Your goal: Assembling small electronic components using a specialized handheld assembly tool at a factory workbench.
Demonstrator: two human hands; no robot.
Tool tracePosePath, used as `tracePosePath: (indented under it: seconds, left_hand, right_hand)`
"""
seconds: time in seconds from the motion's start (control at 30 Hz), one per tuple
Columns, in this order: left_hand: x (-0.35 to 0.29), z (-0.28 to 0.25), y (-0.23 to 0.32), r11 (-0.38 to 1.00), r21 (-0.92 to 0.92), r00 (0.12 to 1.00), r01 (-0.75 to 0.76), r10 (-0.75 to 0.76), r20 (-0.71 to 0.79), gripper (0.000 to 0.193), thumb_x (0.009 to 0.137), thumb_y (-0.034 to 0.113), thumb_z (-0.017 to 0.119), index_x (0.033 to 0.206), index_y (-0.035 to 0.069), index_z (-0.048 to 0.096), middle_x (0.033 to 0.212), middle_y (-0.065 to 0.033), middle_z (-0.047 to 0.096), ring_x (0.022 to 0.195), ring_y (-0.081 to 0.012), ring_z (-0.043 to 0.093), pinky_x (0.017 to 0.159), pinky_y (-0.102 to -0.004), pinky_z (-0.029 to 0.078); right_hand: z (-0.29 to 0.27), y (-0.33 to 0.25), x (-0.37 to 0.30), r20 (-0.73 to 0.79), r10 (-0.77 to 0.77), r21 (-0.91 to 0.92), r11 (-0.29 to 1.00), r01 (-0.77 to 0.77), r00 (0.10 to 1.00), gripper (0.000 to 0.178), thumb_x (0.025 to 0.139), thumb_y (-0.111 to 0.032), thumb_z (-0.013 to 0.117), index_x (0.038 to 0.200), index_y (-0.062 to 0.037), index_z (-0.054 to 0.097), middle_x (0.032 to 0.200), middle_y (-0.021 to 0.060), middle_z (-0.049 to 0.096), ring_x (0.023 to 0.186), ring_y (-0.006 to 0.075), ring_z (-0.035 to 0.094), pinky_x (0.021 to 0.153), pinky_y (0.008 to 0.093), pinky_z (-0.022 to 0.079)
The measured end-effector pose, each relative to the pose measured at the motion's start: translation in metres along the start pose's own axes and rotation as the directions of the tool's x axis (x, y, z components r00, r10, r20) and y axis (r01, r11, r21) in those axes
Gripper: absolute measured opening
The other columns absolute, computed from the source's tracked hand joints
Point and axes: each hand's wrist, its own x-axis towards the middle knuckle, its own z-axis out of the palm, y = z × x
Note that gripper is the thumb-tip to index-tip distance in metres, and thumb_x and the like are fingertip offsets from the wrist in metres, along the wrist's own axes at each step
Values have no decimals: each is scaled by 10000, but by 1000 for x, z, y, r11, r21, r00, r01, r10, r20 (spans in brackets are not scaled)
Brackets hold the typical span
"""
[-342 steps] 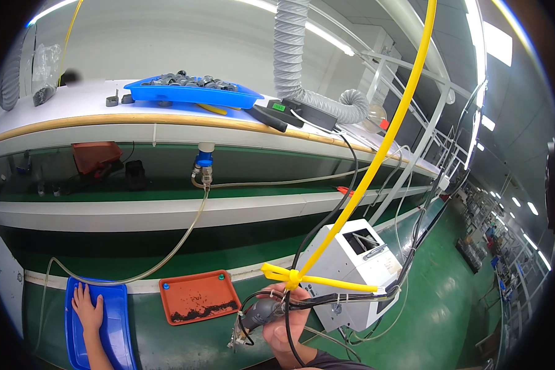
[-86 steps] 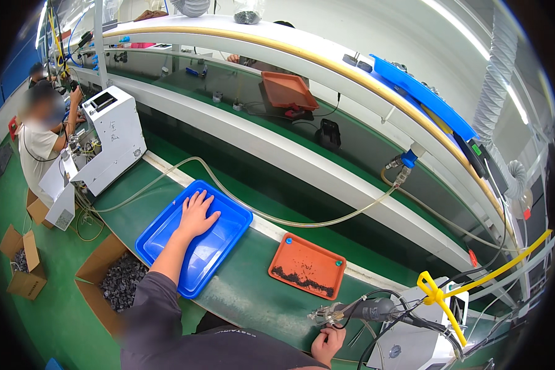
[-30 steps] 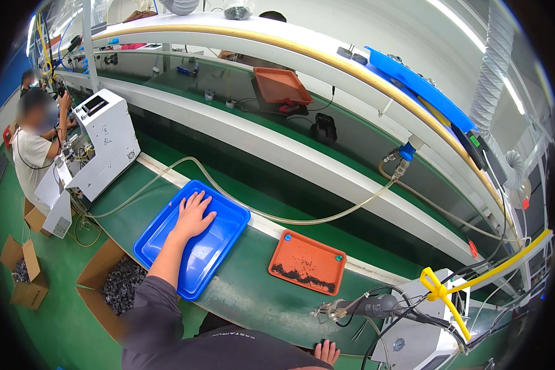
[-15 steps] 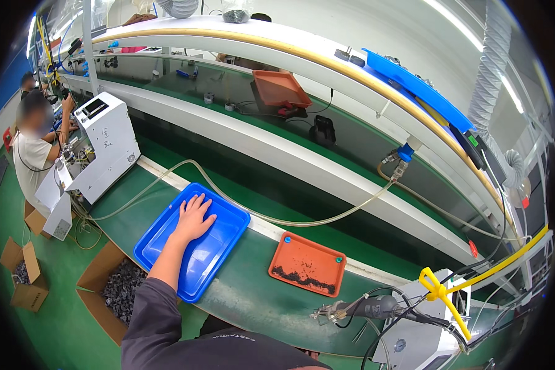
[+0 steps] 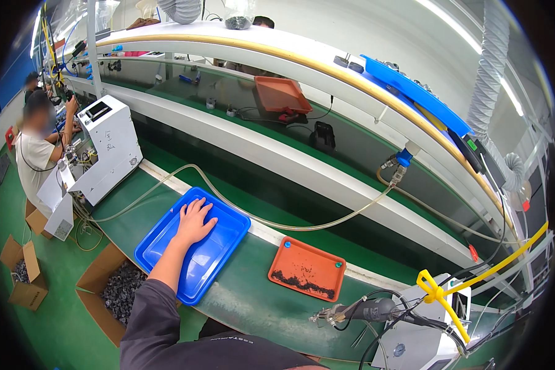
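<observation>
The left hand (image 5: 195, 223) is laid palm down inside the shallow blue plastic tray (image 5: 219, 248), its grip open and its fingers spread; nothing is seen pinched in it, though what lies under the palm is hidden. Little change is shown there over the last few frames. The right hand, seen a second ago at the near edge of the green desk (image 5: 234, 296), can no longer be made out, so the state of its grip cannot be told. From this it is judged that the work is now attended by the left hand alone.

The blue tray is set on the desk, and a clear hose (image 5: 302, 228) is run past its far edge. Well to its right, apart from it, the orange tray (image 5: 317, 259) is placed, with dark granules (image 5: 302, 283) strewn along its near side. Further right, the grey cylindrical tool (image 5: 376, 309) is left unheld, its cables bound with yellow tubing (image 5: 435, 295) beside a white machine (image 5: 407, 345).

Below, to the left, grey parts (image 5: 122, 293) are contained in a cardboard box (image 5: 98, 317); beyond, a co-worker (image 5: 37, 154) is seen.
</observation>
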Motion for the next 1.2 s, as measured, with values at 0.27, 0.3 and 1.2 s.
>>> tracePosePath:
  seconds: [0.27, 0.3, 1.2]
  left_hand:
    - [1, 28, -7, 995, 88, 985, -47, 61, -161, 513, 925, 422, 649, 1332, 111, 614, 1473, -160, 514, 1415, -340, 432, 1183, -584, 247]
    - [5, 29, -5, 990, 118, 972, -76, 100, -213, 494, 939, 415, 637, 1330, 115, 607, 1471, -156, 518, 1412, -339, 437, 1176, -585, 262]
    - [55, 47, 5, 992, 45, 971, -115, 122, -204, 515, 975, 430, 590, 1335, 62, 611, 1482, -188, 500, 1494, -379, 330, 1224, -543, 240]
  right_hand:
    - [-15, -3, -35, 240, 105, 147, 979, -143, 965, 571, 972, -419, 583, 1397, -39, 585, 1351, 240, 605, 1329, 430, 507, 1138, 541, 358]
    - [-17, -1, -80, 314, 143, 150, 969, -198, 939, 573, 970, -420, 584, 1396, -36, 587, 1348, 241, 606, 1331, 431, 505, 1142, 539, 356]
    - [-229, -150, 83, -518, 417, 671, 740, 52, 747, 744, 936, -9, 629, 1572, 25, 244, 1546, 183, 400, 1437, 277, 396, 1172, 392, 332]
